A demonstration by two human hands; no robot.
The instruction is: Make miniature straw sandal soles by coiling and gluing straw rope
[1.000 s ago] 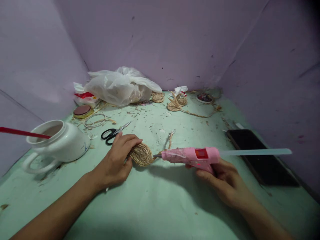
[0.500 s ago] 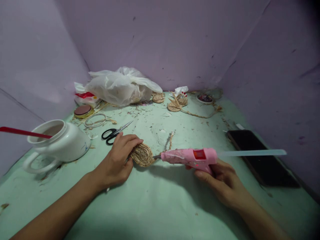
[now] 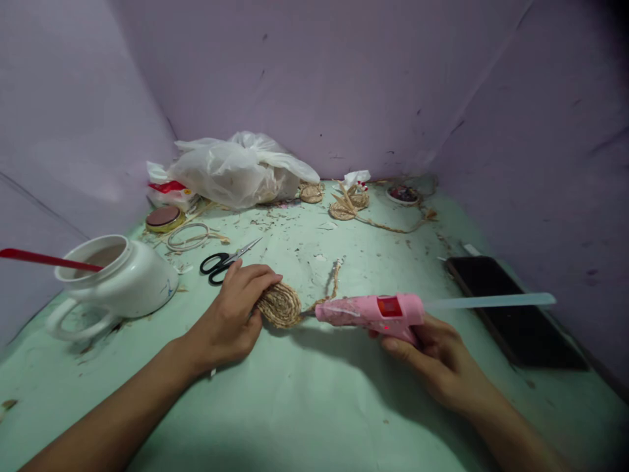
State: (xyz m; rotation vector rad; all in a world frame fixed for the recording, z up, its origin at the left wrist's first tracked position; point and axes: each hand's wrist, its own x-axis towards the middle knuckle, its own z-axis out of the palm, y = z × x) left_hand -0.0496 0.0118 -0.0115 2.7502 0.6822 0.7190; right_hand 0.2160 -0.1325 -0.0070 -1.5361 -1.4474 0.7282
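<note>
A coiled disc of braided straw [image 3: 280,305] is held on edge by my left hand [image 3: 236,314], its fingers on top and thumb below. From the disc's right side a loose braid end [image 3: 336,278] runs right and up over the surface. My right hand [image 3: 437,357] grips a pink glue gun [image 3: 368,310] by its handle, with a pale glue stick [image 3: 491,301] sticking out of the back. The gun's nozzle points left and is at the disc's right edge, close to the braid; whether it touches is unclear.
Black scissors [image 3: 216,263] lie behind my left hand. A white pot [image 3: 142,278] with a red stick [image 3: 49,259] stands left, a dark phone [image 3: 515,314] lies right. Farther back are a plastic bag [image 3: 236,170], a tin [image 3: 164,219], straw pieces [image 3: 343,208] and a small dish [image 3: 403,194].
The glue gun has shifted slightly left and its nozzle end sits a little lower. More of the braid beside the disc now shows. My left hand and the disc have barely moved.
</note>
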